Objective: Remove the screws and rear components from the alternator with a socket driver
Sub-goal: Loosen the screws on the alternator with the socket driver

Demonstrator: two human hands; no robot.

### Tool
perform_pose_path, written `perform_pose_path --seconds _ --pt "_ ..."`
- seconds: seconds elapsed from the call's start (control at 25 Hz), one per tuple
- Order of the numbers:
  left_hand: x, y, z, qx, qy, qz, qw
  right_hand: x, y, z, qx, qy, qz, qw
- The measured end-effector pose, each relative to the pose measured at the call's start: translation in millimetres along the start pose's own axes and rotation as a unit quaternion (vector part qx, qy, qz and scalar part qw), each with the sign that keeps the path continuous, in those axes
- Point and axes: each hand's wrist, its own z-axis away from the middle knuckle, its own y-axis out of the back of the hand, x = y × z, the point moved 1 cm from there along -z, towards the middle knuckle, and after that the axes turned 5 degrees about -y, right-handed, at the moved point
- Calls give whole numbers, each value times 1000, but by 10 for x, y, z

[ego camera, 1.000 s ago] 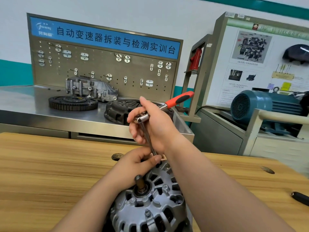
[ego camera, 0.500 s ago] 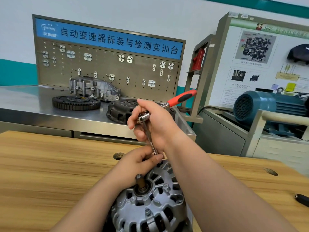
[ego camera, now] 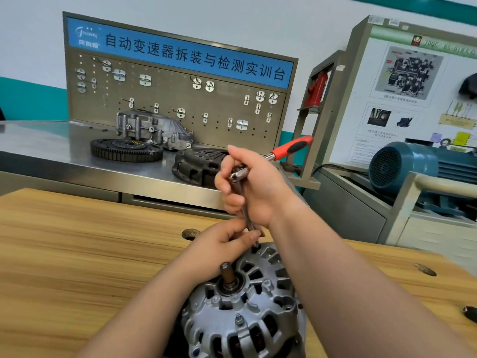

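Work surface: a light wooden table point(ego camera: 77, 254) with visible grain and a dark knot hole point(ego camera: 189, 233) just beyond the hands. Behind it stands a stainless steel bench point(ego camera: 51, 140) backed by a perforated tool panel point(ego camera: 180, 104) fitted with metal hooks and headed by a blue banner point(ego camera: 180, 55) in white characters. On the bench lie a toothed ring gear point(ego camera: 126, 149), a cast aluminium housing point(ego camera: 152, 129) behind it and a dark clutch cover point(ego camera: 196, 166) to the right. Further right are a printed display board point(ego camera: 413, 86) and a blue electric motor point(ego camera: 402, 166). The wall is white with teal bands.

The alternator point(ego camera: 240, 313) rests on the near part of the table, between the forearms. Its housing is ribbed silver-grey metal with slotted vents; copper windings show through the lower slots. A short shaft point(ego camera: 227, 276) stands up from the centre bearing, and small screws sit around the end face.

The socket driver point(ego camera: 289, 149) has a red and black handle pointing up and right. The right hand point(ego camera: 255, 187) is curled round its head and upper extension bar point(ego camera: 247, 215). The left hand point(ego camera: 222, 250) pinches the lower end of the bar between thumb and fingers, at the far rim of the alternator; the socket tip itself is hidden
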Motion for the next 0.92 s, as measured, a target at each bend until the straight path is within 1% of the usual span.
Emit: perform_pose_path --seconds 0.04,0.08,0.12,0.16,0.2,0.24,0.28,0.32,0.36,0.4,0.44,0.48,0.52,0.56,0.6,0.64,0.68,0.72,0.76,0.8,0.84,0.88,0.92 --pt "-19 -2 -4 -2 0 5 1000 -6 23 -10 -20 -21 -7 1000" --pt "-14 3 -1 -2 -1 6 1000 6 25 -41 -20 -17 2 1000" --pt "-14 6 1 1 -1 4 1000 43 5 -35 12 22 49 998" --pt "-20 6 -3 3 2 0 1000 105 -2 -31 63 92 136 984" --pt "-31 3 -10 12 8 -6 1000 165 -11 -13 125 173 242 947" --pt "-28 2 -13 23 20 -18 999 204 -25 16 175 238 330 896" --pt "-15 7 -13 30 27 -29 999 227 -30 21 201 276 382 859" --pt "-9 8 -11 30 26 -41 998 229 -26 20 210 300 403 839" --pt "-11 1 -10 26 22 -44 998 208 -5 7 206 296 374 854" --pt "-22 -4 -6 20 16 -45 999 176 9 -17 184 256 282 906" --pt "-29 1 -1 16 13 -44 999 137 -27 -12 137 182 161 960" --pt "-38 5 3 13 12 -42 999 108 -49 -9 91 108 82 987" --pt "-44 7 10 12 12 -37 999 90 -50 -3 59 60 42 996" --pt "-46 8 12 14 8 -33 999 87 -34 -14 52 43 37 997" --pt "-42 12 8 17 3 -31 999 95 -48 0 62 57 55 995" --pt "-34 4 1 16 0 -27 1000 124 -49 4 90 105 112 984" --pt "-28 -3 -5 17 0 -24 1000 145 -44 11 141 179 219 949" --pt "-13 3 -7 23 4 -27 999 167 -48 24 202 256 344 881" --pt "-3 13 -8 30 13 -38 999 196 -62 25 241 304 428 816" --pt "-6 21 -9 33 16 -49 998 216 -71 17 256 318 449 795" --pt "-15 20 -10 29 12 -52 998 206 -70 14 244 301 395 833" --pt "-15 14 -7 22 6 -51 998 178 -55 4 211 256 286 899" --pt "-15 11 2 18 1 -46 999 151 -41 -2 159 190 168 954"
